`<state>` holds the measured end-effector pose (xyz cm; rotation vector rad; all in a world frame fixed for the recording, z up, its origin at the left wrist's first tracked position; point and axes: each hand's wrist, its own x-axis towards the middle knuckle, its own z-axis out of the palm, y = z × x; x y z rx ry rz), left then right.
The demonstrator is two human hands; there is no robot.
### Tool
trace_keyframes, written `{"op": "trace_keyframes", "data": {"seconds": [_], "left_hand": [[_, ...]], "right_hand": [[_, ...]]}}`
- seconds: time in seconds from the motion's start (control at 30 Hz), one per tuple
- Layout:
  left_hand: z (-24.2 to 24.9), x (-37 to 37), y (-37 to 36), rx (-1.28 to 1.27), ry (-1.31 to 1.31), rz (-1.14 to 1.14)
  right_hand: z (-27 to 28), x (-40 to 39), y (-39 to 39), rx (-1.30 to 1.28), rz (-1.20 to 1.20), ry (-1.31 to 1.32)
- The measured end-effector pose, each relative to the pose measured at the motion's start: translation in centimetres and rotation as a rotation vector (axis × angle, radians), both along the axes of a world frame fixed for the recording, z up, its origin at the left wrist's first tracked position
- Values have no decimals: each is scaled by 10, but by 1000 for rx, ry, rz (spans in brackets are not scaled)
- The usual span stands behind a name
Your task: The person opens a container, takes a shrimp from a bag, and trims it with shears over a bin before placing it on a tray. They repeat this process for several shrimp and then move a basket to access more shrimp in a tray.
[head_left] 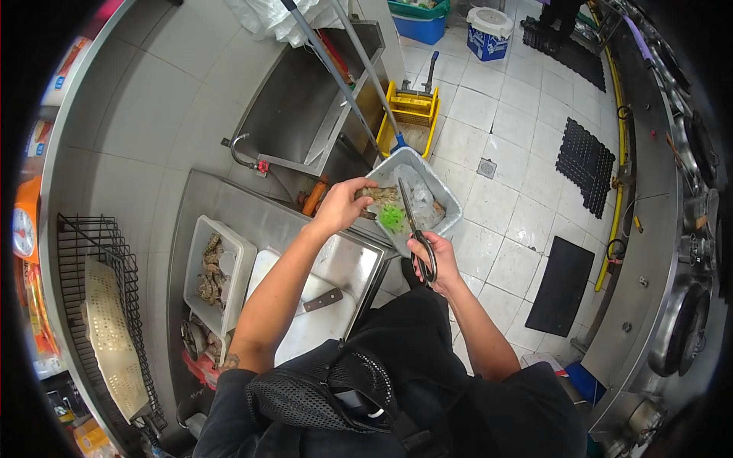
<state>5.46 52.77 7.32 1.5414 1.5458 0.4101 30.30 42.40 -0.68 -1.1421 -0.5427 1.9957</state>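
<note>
Over a grey bin [450, 191], my left hand [345, 204] pinches a raw shrimp [378, 195]. The fingers of my right hand [435, 259] are wrapped round the handles of black scissors [409, 210], whose blades point up beside the shrimp. Inside the bin are clear plastic and a bright green clump [392, 217]. On the steel counter to the left, a white tub [248, 263] holds several shrimps [210, 286]. A knife [322, 300] lies on a white cutting board [294, 336].
Behind the bin stand a yellow mop bucket [416, 114] and leaning poles [366, 69]. A steel sink [282, 99] adjoins the wall. Black mats [561, 282] lie on the tiled floor. At the right is a stove line with pans [679, 328]. Part of a person [561, 19] shows far back.
</note>
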Motion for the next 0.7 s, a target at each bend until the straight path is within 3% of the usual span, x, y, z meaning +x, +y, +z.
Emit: {"op": "trace_keyframes", "data": {"seconds": [0.13,0.2,0.23,0.3,0.37,0.43,0.57,0.63,0.7], "left_hand": [[-32,-15,-2,30,-229,181],[-38,-21,-2,-174,-580,685],[-40,-26,-1,-167,-584,694],[-37,-35,-3,-340,-822,830],[-30,-32,-5,-339,-834,844],[-23,-30,-6,-340,-818,809],[-11,-23,-7,-328,-793,752],[-4,-22,-8,-334,-738,584],[2,-20,-8,-330,-753,556]], "right_hand": [[3,6,-5,-5,84,-82],[-8,2,-12,235,12,-184],[-8,4,-14,241,22,-184],[-3,6,-20,548,67,-351],[7,2,-23,552,74,-379],[23,-1,-18,829,46,-708],[35,1,1,915,118,-821],[41,3,8,956,122,-839],[39,8,13,1004,103,-841]]}}
